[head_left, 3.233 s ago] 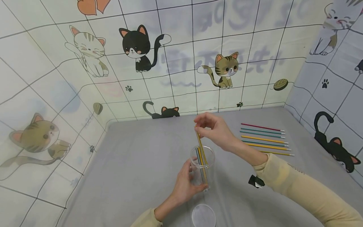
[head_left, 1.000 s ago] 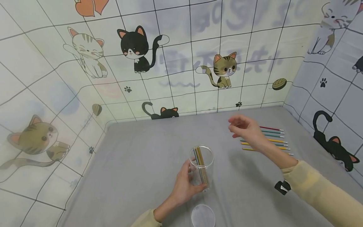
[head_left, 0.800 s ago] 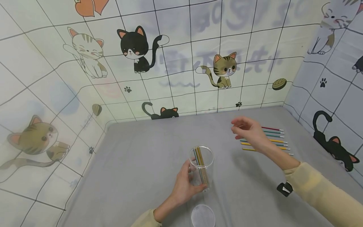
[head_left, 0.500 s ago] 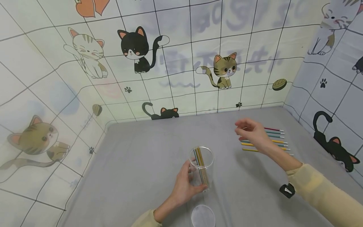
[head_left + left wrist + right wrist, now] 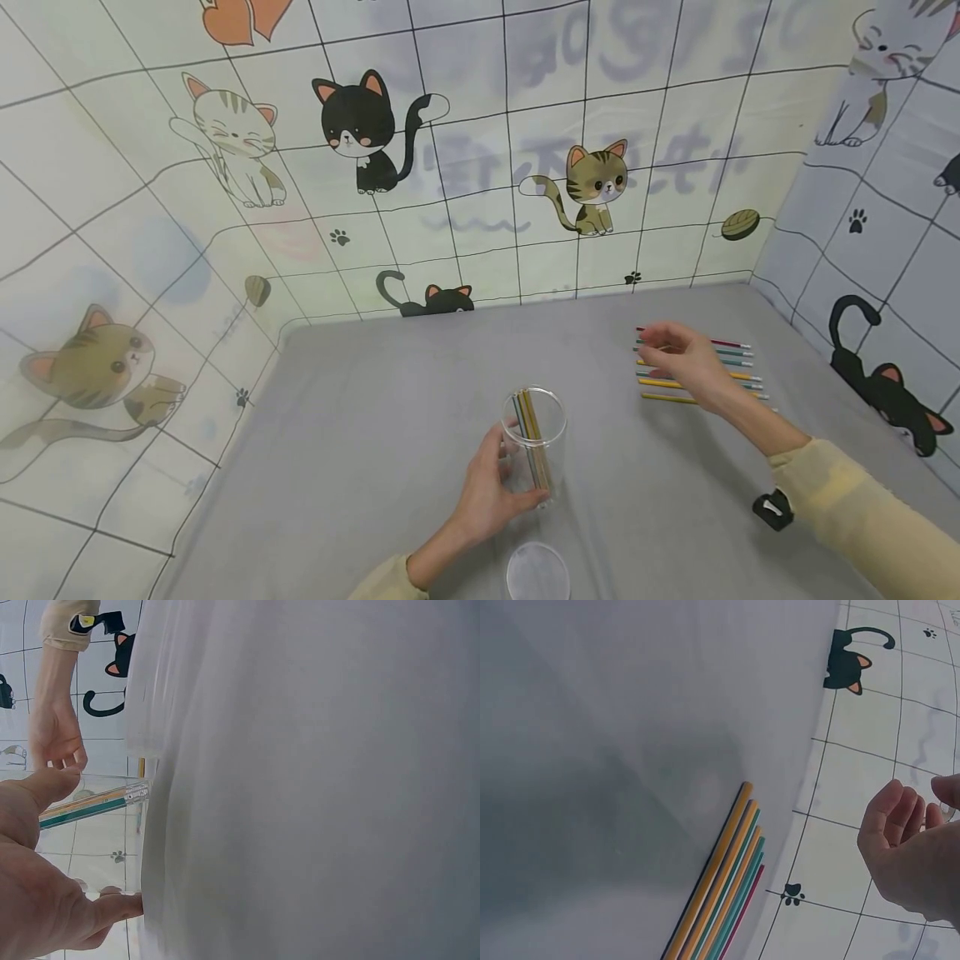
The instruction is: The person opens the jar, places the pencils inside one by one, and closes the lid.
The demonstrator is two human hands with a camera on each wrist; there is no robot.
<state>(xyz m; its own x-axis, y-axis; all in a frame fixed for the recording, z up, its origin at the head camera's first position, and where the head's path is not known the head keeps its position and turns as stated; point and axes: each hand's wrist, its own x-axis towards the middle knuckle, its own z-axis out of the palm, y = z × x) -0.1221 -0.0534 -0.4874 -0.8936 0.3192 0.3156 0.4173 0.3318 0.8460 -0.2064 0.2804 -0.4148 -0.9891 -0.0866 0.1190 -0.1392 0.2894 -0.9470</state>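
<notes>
My left hand (image 5: pixel 487 492) grips a clear jar (image 5: pixel 558 446) from its left side, thumb near the base and fingers around the back. Several pencils (image 5: pixel 531 425) lean together inside; in the left wrist view, teal and yellow pencils (image 5: pixel 86 812) show through the wall. Over the row of loose pencils (image 5: pixel 667 398) at the right hovers my right hand (image 5: pixel 690 362), fingers loosely bent and holding nothing. That row has yellow, teal and dark red pencils lying side by side, partly covered by the hand. The right wrist view shows their ends (image 5: pixel 731 855) below the bent fingers (image 5: pixel 885 817).
A round clear lid (image 5: pixel 537 573) lies at the front edge, just nearer than the jar. Grey cloth (image 5: pixel 375 433) covers the table. Cat-printed sheets (image 5: pixel 480 192) stand around the back and both sides. A black clip-like piece (image 5: pixel 772 508) hangs by the right sleeve.
My right hand released a yellow pencil into the jar, then moved right and slightly down over the loose pencils. My left hand and the jar stay put.
</notes>
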